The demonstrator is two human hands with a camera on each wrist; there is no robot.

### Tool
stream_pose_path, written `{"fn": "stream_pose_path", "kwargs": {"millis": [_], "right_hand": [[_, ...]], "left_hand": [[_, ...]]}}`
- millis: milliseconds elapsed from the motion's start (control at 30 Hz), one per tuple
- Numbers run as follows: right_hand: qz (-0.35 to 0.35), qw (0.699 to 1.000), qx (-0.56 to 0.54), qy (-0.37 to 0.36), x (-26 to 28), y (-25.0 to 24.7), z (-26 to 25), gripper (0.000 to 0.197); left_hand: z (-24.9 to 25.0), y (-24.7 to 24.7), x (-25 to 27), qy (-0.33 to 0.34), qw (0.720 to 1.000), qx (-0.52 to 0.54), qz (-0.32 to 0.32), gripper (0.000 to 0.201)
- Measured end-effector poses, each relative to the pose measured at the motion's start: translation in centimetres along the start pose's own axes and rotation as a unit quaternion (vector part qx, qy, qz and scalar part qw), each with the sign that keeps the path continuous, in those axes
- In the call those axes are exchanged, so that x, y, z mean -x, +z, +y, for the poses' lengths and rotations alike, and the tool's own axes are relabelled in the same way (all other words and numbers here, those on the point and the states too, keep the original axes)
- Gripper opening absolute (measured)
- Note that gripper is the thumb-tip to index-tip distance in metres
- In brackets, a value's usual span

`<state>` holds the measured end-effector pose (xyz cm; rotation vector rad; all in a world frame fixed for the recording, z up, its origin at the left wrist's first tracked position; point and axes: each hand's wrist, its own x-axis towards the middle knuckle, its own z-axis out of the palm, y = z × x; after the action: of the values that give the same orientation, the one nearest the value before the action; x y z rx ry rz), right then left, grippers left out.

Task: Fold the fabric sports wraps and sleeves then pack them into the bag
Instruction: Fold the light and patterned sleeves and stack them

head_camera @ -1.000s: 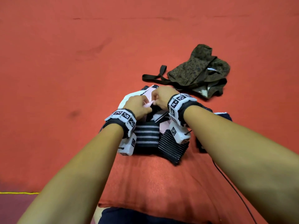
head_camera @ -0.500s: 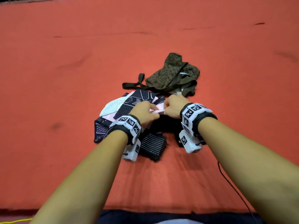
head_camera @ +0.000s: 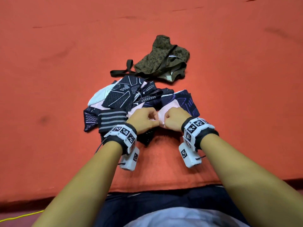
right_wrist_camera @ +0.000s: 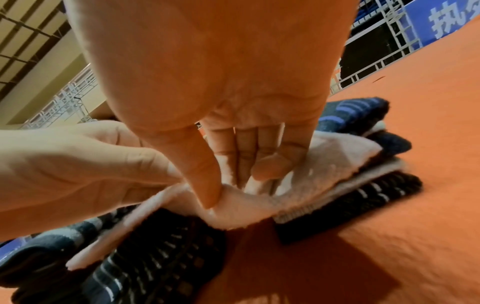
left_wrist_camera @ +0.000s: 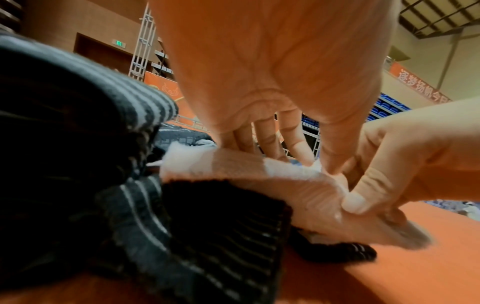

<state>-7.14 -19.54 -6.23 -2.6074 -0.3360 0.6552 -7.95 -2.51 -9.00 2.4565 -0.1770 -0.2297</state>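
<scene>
Both hands are down at the near edge of the pile of fabric wraps and sleeves [head_camera: 131,102], which sits in a loose heap on the orange-red floor mat [head_camera: 65,63]. The left hand [head_camera: 142,119] and the right hand [head_camera: 173,120] are almost knuckle to knuckle, each with its fingers curled in, and between them they pinch the same pale pink sleeve [head_camera: 161,114]. From the left wrist camera the pink sleeve [left_wrist_camera: 298,185] runs as a soft band across the top of a black ribbed wrap [left_wrist_camera: 221,226], the left thumb and fingers [left_wrist_camera: 335,148] closed on its upper edge while the right hand's fingertips [left_wrist_camera: 361,197] nip the same edge just beside them. From the right wrist camera the right thumb [right_wrist_camera: 205,174] presses down on a fold of the pink sleeve [right_wrist_camera: 324,164], the other fingers tucked in behind it, and the left hand [right_wrist_camera: 78,164] grips the cloth from the side. A black band with grey stripes [head_camera: 112,119] lies just left of the left hand, touching the dark patterned sleeves [head_camera: 121,92] heaped behind it, and a white piece [head_camera: 100,95] pokes out at the pile's far left. The olive leopard-print bag [head_camera: 162,59] lies crumpled beyond the pile, near it, its dark strap [head_camera: 121,72] trailing out to the left toward the heap.
</scene>
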Motion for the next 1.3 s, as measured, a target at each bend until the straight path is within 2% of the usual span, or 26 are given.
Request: {"fn": "stream_pose_path", "kwargs": {"millis": [133, 200, 300, 467, 633, 800, 933, 1000, 1033, 1200, 1300], "right_hand": [[-0.031, 0.999, 0.000, 0.023, 2.3, 0.2, 0.3, 0.025], [-0.036, 0.998, -0.002, 0.054, 2.1, 1.4, 1.4, 0.012], [-0.055, 0.995, -0.003, 0.086, 2.1, 3.4, 3.6, 0.013], [-0.064, 0.990, -0.044, 0.114, 2.5, 3.8, 5.7, 0.020], [-0.084, 0.992, -0.071, 0.066, 2.0, 4.0, 5.8, 0.017], [0.007, 0.996, -0.085, -0.004, -0.1, 5.8, 4.9, 0.022], [0.023, 0.999, -0.044, -0.014, -0.9, 8.0, 4.4, 0.059], [0.023, 0.999, -0.034, -0.019, -0.7, 8.7, 4.6, 0.071], [0.028, 0.999, -0.031, -0.021, -0.6, 8.9, 4.8, 0.069], [0.099, 0.995, -0.015, 0.001, -0.7, 7.6, 5.1, 0.032], [0.138, 0.990, -0.014, 0.010, -0.8, 6.7, 5.2, 0.031]], "left_hand": [[0.9, 0.9, 0.3, 0.020, 1.000, 0.014, 0.014, 0.015], [1.3, 1.5, 0.3, 0.029, 0.999, 0.012, 0.009, 0.019], [2.0, 2.5, 0.6, 0.039, 0.999, 0.015, -0.007, 0.018], [2.2, 3.8, 1.1, 0.035, 0.999, 0.016, -0.008, 0.020], [1.7, 3.9, 1.4, 0.027, 0.999, -0.003, 0.033, 0.011], [-0.2, 2.8, 0.9, 0.011, 0.998, -0.022, 0.052, 0.011], [-1.6, 2.3, 1.1, 0.006, 0.998, -0.029, 0.050, 0.015], [-2.1, 2.4, 1.1, 0.000, 0.999, -0.027, 0.037, 0.018], [-2.4, 2.6, 1.1, -0.004, 0.999, -0.027, 0.033, 0.019], [-2.2, 2.8, 0.9, -0.009, 0.999, -0.022, 0.041, 0.015], [-2.0, 2.7, 0.9, -0.003, 0.999, -0.026, 0.045, 0.013]]}}
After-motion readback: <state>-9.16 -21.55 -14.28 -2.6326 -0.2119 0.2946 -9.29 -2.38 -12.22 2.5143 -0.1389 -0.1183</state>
